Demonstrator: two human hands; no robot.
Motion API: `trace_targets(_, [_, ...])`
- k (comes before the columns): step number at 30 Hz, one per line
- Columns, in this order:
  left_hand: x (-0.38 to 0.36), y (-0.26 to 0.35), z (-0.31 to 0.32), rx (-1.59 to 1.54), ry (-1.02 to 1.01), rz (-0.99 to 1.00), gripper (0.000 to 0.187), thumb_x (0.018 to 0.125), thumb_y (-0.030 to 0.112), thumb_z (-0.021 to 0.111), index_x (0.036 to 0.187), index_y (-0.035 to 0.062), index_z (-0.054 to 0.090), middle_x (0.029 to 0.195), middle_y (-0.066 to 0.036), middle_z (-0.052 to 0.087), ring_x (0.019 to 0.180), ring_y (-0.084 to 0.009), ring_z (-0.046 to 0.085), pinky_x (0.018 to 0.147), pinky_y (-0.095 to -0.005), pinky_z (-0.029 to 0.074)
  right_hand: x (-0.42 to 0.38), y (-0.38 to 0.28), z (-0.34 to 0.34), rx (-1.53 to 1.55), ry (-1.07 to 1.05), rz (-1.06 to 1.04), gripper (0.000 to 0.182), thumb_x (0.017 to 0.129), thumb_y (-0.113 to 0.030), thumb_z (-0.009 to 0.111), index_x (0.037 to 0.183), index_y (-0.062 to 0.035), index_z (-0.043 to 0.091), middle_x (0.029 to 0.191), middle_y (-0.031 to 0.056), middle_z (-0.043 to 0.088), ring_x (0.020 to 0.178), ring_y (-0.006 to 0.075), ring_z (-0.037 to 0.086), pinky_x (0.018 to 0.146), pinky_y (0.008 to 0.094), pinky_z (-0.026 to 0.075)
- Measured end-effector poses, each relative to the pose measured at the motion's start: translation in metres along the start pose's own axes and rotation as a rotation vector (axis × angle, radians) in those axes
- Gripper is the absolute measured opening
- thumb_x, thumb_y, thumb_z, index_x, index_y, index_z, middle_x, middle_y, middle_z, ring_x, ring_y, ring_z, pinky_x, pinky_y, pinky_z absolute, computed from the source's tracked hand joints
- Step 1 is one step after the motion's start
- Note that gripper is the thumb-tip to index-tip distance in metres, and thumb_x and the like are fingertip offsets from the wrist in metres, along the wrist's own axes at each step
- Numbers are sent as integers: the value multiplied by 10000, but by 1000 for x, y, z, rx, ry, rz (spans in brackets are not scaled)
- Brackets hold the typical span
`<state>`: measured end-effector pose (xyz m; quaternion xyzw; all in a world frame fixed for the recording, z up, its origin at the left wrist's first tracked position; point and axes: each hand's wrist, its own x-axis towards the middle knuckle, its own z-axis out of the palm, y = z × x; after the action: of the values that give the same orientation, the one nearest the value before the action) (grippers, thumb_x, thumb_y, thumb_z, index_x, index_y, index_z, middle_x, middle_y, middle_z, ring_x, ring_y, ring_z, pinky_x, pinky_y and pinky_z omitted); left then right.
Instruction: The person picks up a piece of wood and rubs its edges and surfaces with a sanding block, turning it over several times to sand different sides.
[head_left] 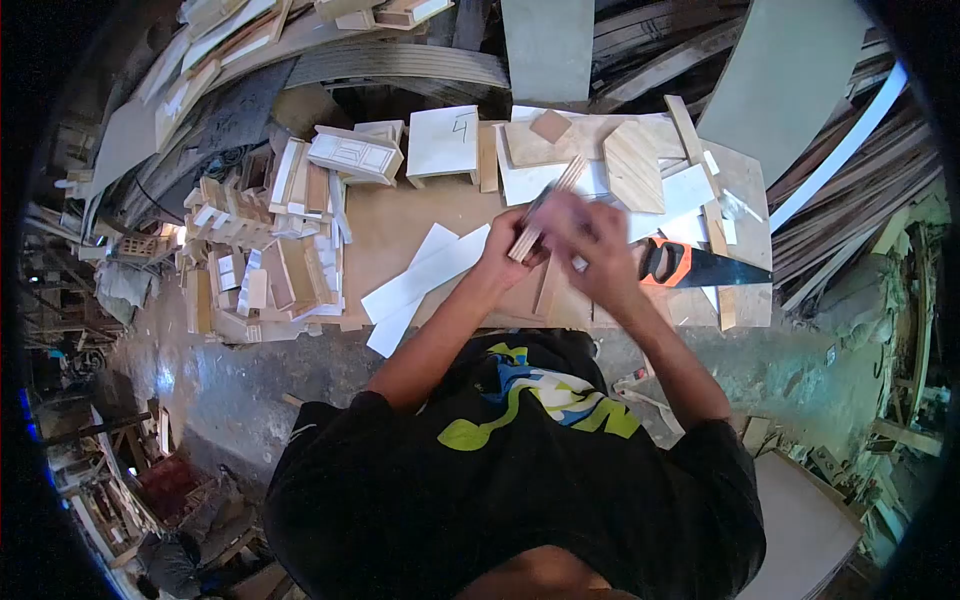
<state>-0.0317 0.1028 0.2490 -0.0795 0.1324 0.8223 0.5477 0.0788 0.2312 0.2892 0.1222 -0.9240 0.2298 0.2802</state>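
Note:
Over the front of the workbench (400, 215), my left hand (503, 248) is closed around a small bundle of thin wood strips (572, 174), tilted with the far ends up to the right. My right hand (597, 243) is at the same bundle, overlapping its middle; motion smears its fingers, so I cannot tell whether they grip. Just right of that hand lies a handsaw (700, 267) with an orange and black handle. Two long white boards (425, 280) lie crossed to the left of my left forearm.
Small wooden cabinet-like pieces (355, 155) and blocks crowd the bench's left side. A white-topped piece marked 4 (443, 142) stands at the back. An octagonal wood panel (633, 167) and flat offcuts cover the right side. Large sheets (548, 50) and stacked boards stand behind.

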Motion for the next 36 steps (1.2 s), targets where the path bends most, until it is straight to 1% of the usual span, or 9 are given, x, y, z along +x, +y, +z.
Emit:
trace_targets(1, [-18,-12,61,6,536,103,328,987,309,461,1005,32,636,738,-93,649,481,-159,566,387,-251,422,-7,-6,4,41,-22,-71,399,737,-87,776,1122,-168,711,1225,120,583,1041,316,530,869,397,464])
trace_targets(7, [6,-4,-34,74,-182,-14,330,976,295,459,1015,12,624,902,-120,661,666,-171,633,538,-269,508,8,5,-3,-71,79,60,423,742,-119,787,1152,-171,696,1311,118,561,1071,325,526,933,416,449])
trace_targets(9, [2,-25,5,107,453,210,313,972,286,458,930,21,621,785,-116,642,445,-154,548,367,-241,400,-3,-7,3,23,-2,-129,420,747,-112,782,1154,-175,697,1306,119,568,1049,330,527,903,421,450])
trace_targets(14, [17,-6,-63,-85,-634,-138,354,974,284,422,1070,9,624,1006,-147,669,783,-207,686,685,-294,590,12,8,-4,-123,141,140,392,735,-121,794,1115,-162,706,1319,117,559,1079,326,528,921,409,465])
trace_targets(19, [5,-27,8,146,39,99,308,961,272,420,1068,30,577,921,-104,641,601,-167,603,486,-279,484,5,-18,-3,-34,19,-40,394,749,-120,783,1133,-130,697,1315,115,560,1052,330,528,888,413,471])
trace_targets(22, [19,-10,-49,-127,-766,-155,418,956,276,432,1239,0,568,1093,-127,660,825,-198,680,674,-315,576,14,5,-7,-152,105,170,391,744,-145,793,1125,-144,706,1311,110,560,1069,331,526,930,406,468])
trace_targets(26, [-12,-31,44,260,317,169,274,946,241,459,997,8,594,886,-93,641,475,-127,535,408,-236,431,-3,-32,-1,32,-39,-86,415,758,-115,769,1164,-146,694,1278,119,580,1028,328,526,872,411,465])
trace_targets(30, [28,-18,-70,-127,-803,-126,459,973,268,452,1326,-15,526,1071,-110,645,820,-170,636,704,-290,563,16,2,-12,-167,69,112,472,747,-147,787,1204,-200,679,1309,107,561,1059,314,527,927,394,461])
trace_targets(36, [23,-17,-38,94,-382,41,331,994,268,403,1168,30,553,1121,-135,619,639,-123,605,419,-200,460,8,4,-13,-99,1,24,425,757,-143,779,1172,-178,691,1276,90,583,1061,323,529,903,398,482])
